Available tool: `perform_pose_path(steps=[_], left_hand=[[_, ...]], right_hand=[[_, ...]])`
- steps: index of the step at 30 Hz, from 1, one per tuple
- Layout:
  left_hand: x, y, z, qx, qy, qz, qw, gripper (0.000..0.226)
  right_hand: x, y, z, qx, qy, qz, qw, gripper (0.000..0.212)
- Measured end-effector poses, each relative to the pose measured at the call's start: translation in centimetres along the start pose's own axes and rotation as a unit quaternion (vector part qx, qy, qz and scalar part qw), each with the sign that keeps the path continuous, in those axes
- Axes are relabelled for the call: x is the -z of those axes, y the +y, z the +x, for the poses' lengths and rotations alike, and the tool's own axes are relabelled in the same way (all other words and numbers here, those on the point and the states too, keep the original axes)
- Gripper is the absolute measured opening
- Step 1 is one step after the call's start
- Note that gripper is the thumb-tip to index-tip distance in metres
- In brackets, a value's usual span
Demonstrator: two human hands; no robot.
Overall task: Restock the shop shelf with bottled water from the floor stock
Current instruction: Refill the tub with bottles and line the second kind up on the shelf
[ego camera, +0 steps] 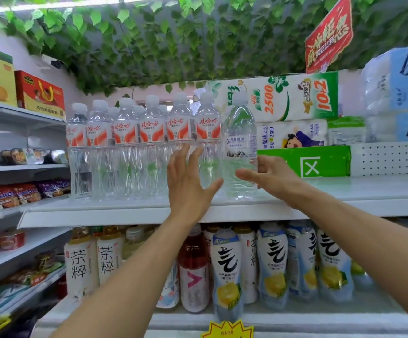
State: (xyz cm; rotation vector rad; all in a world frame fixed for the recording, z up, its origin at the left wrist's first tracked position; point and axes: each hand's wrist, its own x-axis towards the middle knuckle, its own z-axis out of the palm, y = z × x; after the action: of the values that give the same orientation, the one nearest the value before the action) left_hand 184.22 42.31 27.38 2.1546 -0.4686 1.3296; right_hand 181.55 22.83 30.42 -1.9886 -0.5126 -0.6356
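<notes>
A row of several clear water bottles with red-and-white labels (153, 132) stands on the white upper shelf (129, 211). At the row's right end stands a wider bottle with a pale blue label (239, 132). My left hand (188, 184) is held flat with straight fingers against the lower part of the red-label bottles, just left of the blue-label bottle. My right hand (268, 175) reaches to the blue-label bottle's lower right side, thumb in front of it and fingers loosely spread beside it; a firm grip is not visible.
Packs of toilet paper (293, 98) and a green box (320, 162) stand right of the bottles on the same shelf. Tea and lemon drink bottles (227, 272) fill the shelf below. Snack packets (10, 193) sit on the left rack. Fake leaves hang overhead.
</notes>
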Motion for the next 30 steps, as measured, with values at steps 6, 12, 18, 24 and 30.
perform_pose_path(steps=[6,12,18,24,30], left_hand=[[-1.2,-0.6,-0.3,-0.036,-0.01,0.096,0.995,0.089],[-1.1,-0.5,-0.3,-0.018,-0.035,0.092,0.995,0.09],[-1.2,-0.7,-0.4,-0.022,-0.027,0.07,0.997,0.09],[-1.0,-0.7,-0.6,-0.006,0.025,0.004,1.0,0.078],[0.2,-2.1,-0.5,0.014,0.04,0.023,0.999,0.069]], right_hand=[[-0.1,0.4,1.0,-0.02,-0.026,-0.015,0.999,0.015],[-1.3,0.4,1.0,-0.01,0.003,-0.021,1.0,0.025],[-1.5,0.5,1.6,-0.05,0.033,-0.072,0.996,0.046],[-1.5,0.4,1.4,-0.056,0.024,-0.056,0.997,0.05],[-1.4,0.2,1.4,-0.057,0.057,-0.063,0.995,0.069]])
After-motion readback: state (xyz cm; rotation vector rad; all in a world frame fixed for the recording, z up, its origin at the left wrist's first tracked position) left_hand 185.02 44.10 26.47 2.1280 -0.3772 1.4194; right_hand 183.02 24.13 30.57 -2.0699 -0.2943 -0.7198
